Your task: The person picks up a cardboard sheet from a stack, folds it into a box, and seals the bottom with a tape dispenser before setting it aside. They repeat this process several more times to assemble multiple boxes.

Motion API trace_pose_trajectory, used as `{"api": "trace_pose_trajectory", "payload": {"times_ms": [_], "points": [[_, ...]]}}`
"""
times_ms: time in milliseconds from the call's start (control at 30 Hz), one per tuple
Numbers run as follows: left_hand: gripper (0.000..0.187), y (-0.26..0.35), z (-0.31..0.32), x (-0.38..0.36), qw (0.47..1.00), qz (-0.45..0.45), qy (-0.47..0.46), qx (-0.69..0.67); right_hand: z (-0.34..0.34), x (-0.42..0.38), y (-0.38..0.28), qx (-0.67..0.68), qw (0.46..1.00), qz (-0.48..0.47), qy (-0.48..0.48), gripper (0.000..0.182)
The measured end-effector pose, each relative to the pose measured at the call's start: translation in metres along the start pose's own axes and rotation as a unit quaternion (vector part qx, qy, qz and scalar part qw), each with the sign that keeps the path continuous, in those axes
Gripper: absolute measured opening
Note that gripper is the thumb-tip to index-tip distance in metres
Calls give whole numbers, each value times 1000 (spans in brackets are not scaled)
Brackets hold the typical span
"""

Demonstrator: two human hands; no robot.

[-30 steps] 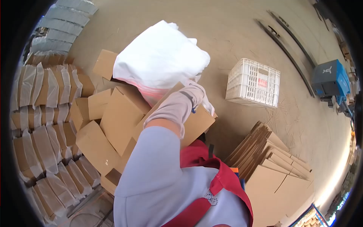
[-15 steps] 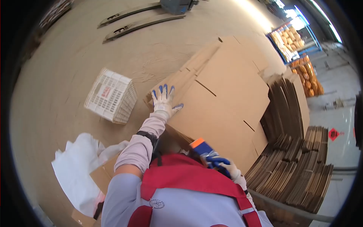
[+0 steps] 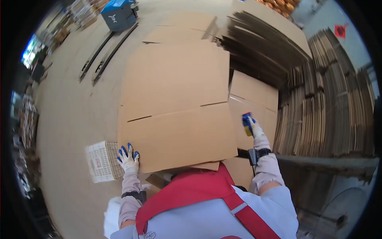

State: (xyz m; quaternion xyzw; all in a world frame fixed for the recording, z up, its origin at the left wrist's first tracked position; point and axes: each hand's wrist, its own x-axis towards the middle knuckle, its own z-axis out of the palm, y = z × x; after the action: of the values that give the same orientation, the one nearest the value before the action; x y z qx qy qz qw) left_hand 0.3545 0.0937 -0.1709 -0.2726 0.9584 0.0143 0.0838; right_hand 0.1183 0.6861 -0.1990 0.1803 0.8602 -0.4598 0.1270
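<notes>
Flat brown cardboard (image 3: 179,75) lies in front of me, with dark slots cut across its middle. At its lower left corner rests my left hand (image 3: 128,160), in a white glove with blue fingertips, fingers spread. My right hand (image 3: 255,126), gloved too, is closed round a blue tape dispenser (image 3: 247,124) to the right of the sheet. Beneath the dispenser is another cardboard piece (image 3: 254,88). The dispenser touches nothing that I can make out.
Stacked flattened cartons (image 3: 310,115) stand at the right behind a metal edge (image 3: 326,161). A white plastic basket (image 3: 99,161) is on the floor at the left. A blue pallet truck (image 3: 118,16) stands at the upper left, forks toward me.
The view has turned toward the right. My right hand with the dispenser has moved out from near my body to the right of the cardboard. My left hand stays spread at the sheet's edge.
</notes>
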Motion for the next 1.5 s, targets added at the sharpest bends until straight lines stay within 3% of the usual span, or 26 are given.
{"api": "trace_pose_trajectory", "payload": {"times_ms": [33,100,200,233,300,333,367,433,467,533,700,767,833,867,900,967,1033,1067,1100,1133,1200,1300,1333,1367,1433,1500], "points": [[65,0,-6,-3,999,-29,-18,-11,17,11,24,51,996,47,-55,44],[67,8,-18,1,998,-47,-47,19,46,9,35,-9,987,34,-154,55],[76,16,-20,4,995,-73,-69,5,41,-41,-27,-27,967,-84,-237,54],[76,18,-14,8,996,-67,-62,10,32,-50,-44,-19,969,-86,-232,54],[77,13,-7,14,995,-72,-70,-16,7,-83,-90,-127,953,-178,-207,51],[73,10,-5,13,995,-66,-68,-18,-3,-101,-106,-99,951,-247,-159,47],[73,0,2,10,996,-63,-60,-14,-3,-124,-119,-91,952,-250,-154,47],[66,-12,-1,-2,992,-27,-86,-90,-23,-166,-156,19,935,-319,-155,40],[59,-31,20,5,985,31,-52,-159,-27,-181,-172,34,928,-344,-136,37],[58,-42,37,10,978,43,-40,-199,-28,-209,-198,48,912,-394,-102,38],[56,-35,30,11,958,55,-40,-277,-15,-235,-221,14,902,-430,-28,43],[58,-19,27,8,958,43,-21,-281,-6,-228,-222,165,924,-326,-108,46],[62,5,17,6,956,58,-62,-279,-18,-228,-245,274,915,-271,-118,46],[65,12,-11,-10,940,104,-136,-295,-18,-229,-261,271,892,-349,-95,39],[68,41,-56,-29,917,154,-207,-305,-46,-238,-292,298,886,-314,-168,34],[68,86,-119,-37,831,321,-311,-331,-100,-275,-346,115,899,-397,-146,27],[70,120,-202,-43,783,372,-124,-483,-113,-298,-374,-44,878,-466,-97,31],[73,130,-233,-23,742,463,105,-472,-112,-309,-383,-69,875,-468,-99,34],[77,98,-273,-22,728,509,276,-368,-77,-338,-387,-96,870,-472,-104,37],[77,114,-326,-20,710,515,385,-287,-84,-335,-394,-70,857,-496,-123,38],[78,127,-387,-9,667,525,490,-199,-69,-351,-408,-84,861,-480,-145,39],[76,147,-418,24,645,590,463,-145,-45,-364,-426,-134,849,-488,-153,41],[76,130,-412,27,641,589,469,-147,-22,-362,-421,-104,806,-570,-122,42],[75,126,-417,31,643,610,434,-164,-23,-361,-424,-105,805,-571,-119,42],[75,113,-422,39,637,637,396,-177,-26,-357,-422,-60,896,-390,-201,43],[74,91,-427,29,644,651,371,-157,-34,-341,-409,-43,886,-414,-204,43]]}}
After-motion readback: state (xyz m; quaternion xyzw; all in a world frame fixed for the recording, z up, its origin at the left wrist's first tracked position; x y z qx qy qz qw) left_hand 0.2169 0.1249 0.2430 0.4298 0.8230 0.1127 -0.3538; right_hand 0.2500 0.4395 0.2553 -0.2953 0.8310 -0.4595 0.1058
